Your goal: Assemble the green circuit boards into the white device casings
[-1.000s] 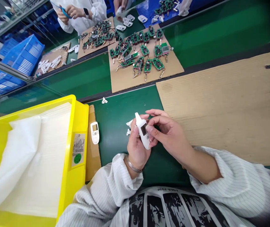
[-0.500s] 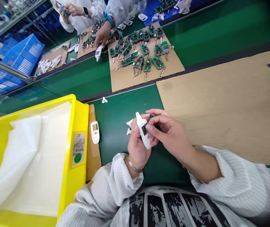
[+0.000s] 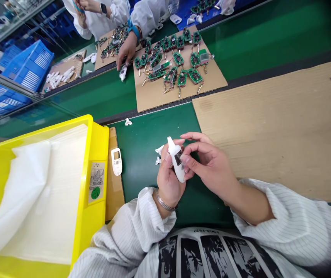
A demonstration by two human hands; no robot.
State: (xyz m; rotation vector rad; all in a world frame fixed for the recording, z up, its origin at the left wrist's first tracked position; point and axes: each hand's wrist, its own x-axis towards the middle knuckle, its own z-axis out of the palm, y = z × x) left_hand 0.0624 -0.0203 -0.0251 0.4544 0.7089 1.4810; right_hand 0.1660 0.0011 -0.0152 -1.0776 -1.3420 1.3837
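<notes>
A white ear thermometer with a small dark screen is held upright at a slight tilt, its narrow probe tip pointing away from me. My left hand is wrapped round its left side and lower body. On the other side, my right hand has its thumb by the screen's edge and its fingers bent around the right side. Small white plastic pieces lie just beyond my left hand. Another white thermometer housing with a screen rests face up further left.
A yellow bin lined with white sheets stands at left. Cardboard covers the bench at right. Across the green belt strip, several circuit boards lie on a cardboard sheet. A co-worker's hand holds a white thermometer there.
The co-worker's hand has lowered its thermometer slightly toward the green strip. My own hands and the thermometer in them have hardly moved.
</notes>
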